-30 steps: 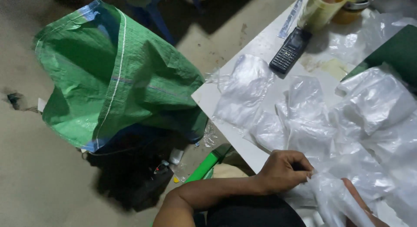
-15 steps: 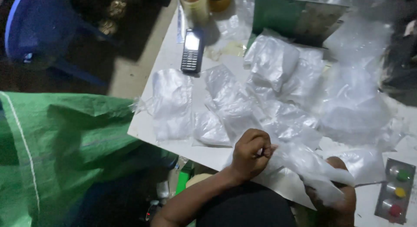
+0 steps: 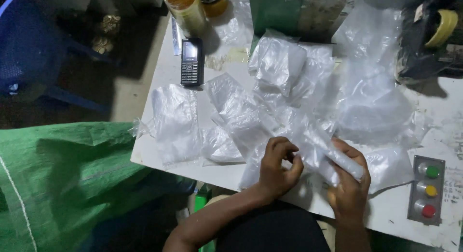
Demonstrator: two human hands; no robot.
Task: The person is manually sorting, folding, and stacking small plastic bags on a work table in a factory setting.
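Both hands worked a clear plastic bag (image 3: pixel 318 146) at the white table's (image 3: pixel 159 78) near edge: left hand (image 3: pixel 279 166) pinching its edge, right hand (image 3: pixel 348 184) gripping it; steady, even tension seemed best.

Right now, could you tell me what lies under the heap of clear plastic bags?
The white table shows around the clear plastic bags. Whatever lies beneath the heap is covered.

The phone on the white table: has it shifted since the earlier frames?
No. The black phone lies by the jar at the white table edge as before; only the camera moved.
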